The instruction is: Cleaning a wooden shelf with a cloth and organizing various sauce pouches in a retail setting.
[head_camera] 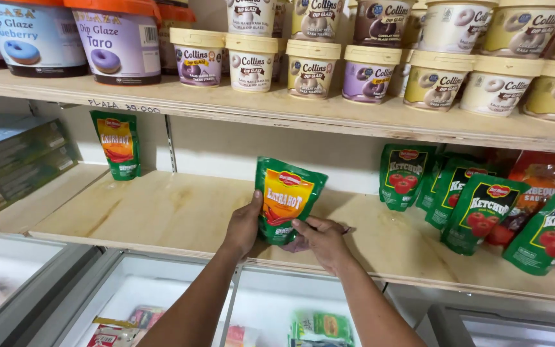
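On lower plywood shelf, near front edge: green sauce pouch with orange-yellow panel stands upright, both hands clamped on it. Left hand grips pouch's left edge; right hand holds bottom right corner. Second matching pouch leans against back wall, far left. Green ketchup pouches lean in row, right. Lidded tubs on upper shelf.

- Bare wooden shelf lies open left of the held pouch, as far as a lone pouch against the back wall.
- Right side is crowded by leaning green pouches.
- The upper shelf of tubs limits headroom.
- Both hands occupy the front edge.
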